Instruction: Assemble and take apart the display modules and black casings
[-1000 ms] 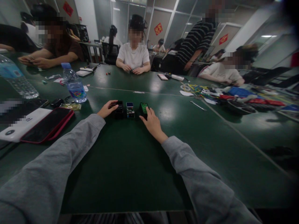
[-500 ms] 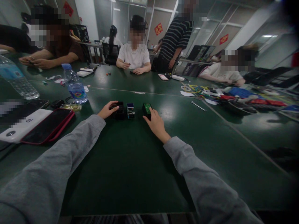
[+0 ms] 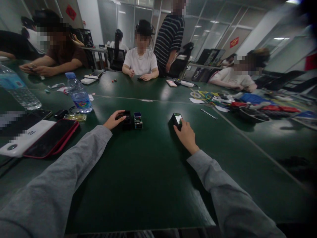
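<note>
My left hand (image 3: pixel 115 119) is closed on the side of a small black box-like casing (image 3: pixel 127 119) standing on the dark green table. Right beside the casing stands a small electronic module (image 3: pixel 138 120) with a little screen on top and circuit parts below; neither hand touches it. Farther right, my right hand (image 3: pixel 186 132) grips a black-edged piece with a circuit board (image 3: pixel 177 118), thumb on the near side and fingers over the far side. Glare whitens the board's face. Whether this piece rests on the table or hangs just above it, I cannot tell.
A water bottle (image 3: pixel 78 94) and a red-cased phone (image 3: pixel 52 138) lie to the left, with a larger bottle (image 3: pixel 19 84) behind. A wrench (image 3: pixel 209 114) and a heap of cables and cloth (image 3: pixel 260 102) are at right. Several people sit around the table (image 3: pixel 138 185).
My right hand has moved to the right with the circuit-board piece, away from the small module. My left hand stays at the black casing. The standing person has shifted left in view.
</note>
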Demonstrator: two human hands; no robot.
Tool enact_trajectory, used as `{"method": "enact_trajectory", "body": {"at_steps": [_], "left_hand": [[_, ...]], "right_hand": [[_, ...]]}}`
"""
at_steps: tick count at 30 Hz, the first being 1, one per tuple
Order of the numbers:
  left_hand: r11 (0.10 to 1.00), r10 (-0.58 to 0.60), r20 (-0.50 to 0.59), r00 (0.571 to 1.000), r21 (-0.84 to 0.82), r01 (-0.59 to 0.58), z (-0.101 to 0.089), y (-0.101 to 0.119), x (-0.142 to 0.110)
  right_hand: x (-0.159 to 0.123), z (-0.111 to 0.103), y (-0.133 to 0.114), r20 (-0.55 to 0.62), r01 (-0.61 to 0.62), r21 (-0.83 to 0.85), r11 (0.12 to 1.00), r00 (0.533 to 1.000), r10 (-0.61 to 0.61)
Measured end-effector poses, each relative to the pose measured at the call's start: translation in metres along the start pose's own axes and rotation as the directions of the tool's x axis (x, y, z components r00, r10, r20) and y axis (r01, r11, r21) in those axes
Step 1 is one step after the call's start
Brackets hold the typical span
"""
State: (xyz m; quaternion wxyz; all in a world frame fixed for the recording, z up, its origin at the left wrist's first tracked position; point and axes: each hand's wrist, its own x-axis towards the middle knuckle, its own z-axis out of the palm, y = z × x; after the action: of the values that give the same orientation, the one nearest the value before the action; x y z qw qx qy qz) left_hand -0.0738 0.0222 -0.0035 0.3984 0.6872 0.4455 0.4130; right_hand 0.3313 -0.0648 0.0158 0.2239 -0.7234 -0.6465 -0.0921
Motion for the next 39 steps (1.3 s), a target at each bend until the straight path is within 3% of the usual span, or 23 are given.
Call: {"method": "enact_trajectory", "body": {"at_steps": [13, 20, 24, 27, 31, 34, 39], "left_hand": [[1.000, -0.008, -0.011, 1.000, -0.015, 0.008, 0.004, 0.012, -0.004], [1.000, 0.004, -0.007, 1.000, -0.012, -0.004, 0.003, 0.011, -0.003], [1.000, -0.007, -0.005, 1.000, 0.009, 0.007, 0.003, 0.010, -0.003], [1.000, -0.023, -0.007, 1.000, 0.002, 0.023, 0.003, 0.012, -0.003], [1.000, -0.017, -0.010, 1.000, -0.013, 0.016, 0.004, 0.015, -0.004], [1.000, -0.012, -0.004, 1.000, -0.007, 0.011, 0.003, 0.015, -0.005], [1.000, -0.007, -0.004, 1.000, 0.000, 0.007, 0.003, 0.015, -0.004]], "right_hand": [[0.007, 0.014, 0.009, -0.120, 0.026, 0.191, 0.981, 0.993, -0.003], [0.010, 0.017, 0.009, -0.137, 0.106, 0.154, 0.982, 0.987, -0.085], [0.012, 0.023, 0.013, -0.120, 0.071, 0.255, 0.964, 0.992, -0.041], [0.017, 0.029, 0.018, -0.137, -0.026, 0.340, 0.940, 0.987, 0.077], [0.022, 0.030, 0.021, -0.051, -0.182, 0.279, 0.943, 0.978, 0.204], [0.020, 0.024, 0.019, -0.047, -0.134, 0.258, 0.957, 0.987, 0.151], [0.012, 0.016, 0.010, -0.135, 0.091, 0.201, 0.975, 0.989, -0.065]]}}
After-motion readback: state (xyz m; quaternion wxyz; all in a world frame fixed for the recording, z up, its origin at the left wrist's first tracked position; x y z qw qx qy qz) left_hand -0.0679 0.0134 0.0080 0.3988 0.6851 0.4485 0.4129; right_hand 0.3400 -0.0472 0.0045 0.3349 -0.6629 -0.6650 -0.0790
